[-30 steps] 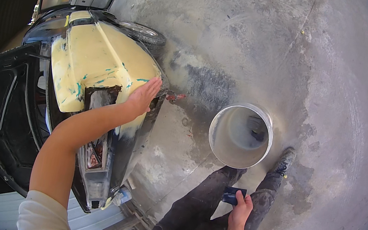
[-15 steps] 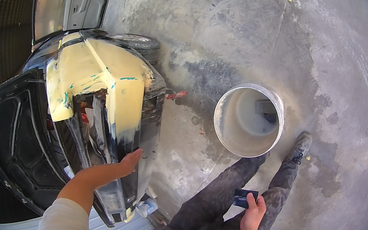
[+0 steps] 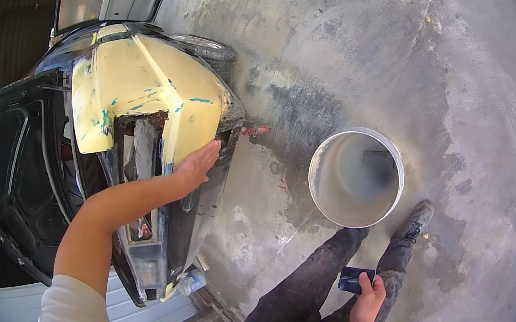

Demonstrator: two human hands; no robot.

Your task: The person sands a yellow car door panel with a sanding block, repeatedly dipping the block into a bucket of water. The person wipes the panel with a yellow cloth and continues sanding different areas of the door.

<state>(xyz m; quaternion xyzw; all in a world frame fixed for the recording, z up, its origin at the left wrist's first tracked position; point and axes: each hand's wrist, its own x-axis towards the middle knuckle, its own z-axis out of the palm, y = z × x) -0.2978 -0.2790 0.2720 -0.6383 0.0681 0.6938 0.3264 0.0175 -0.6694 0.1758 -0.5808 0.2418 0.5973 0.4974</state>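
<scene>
Yellow-filler-coated car fender; dark sanding block

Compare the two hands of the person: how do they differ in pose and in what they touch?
The left hand lies flat and open on the yellow filler-coated car fender; the right hand is closed on a small dark sanding block. The left arm reaches forward, while the right hand hangs low beside the leg. Both hands are bare.
</scene>
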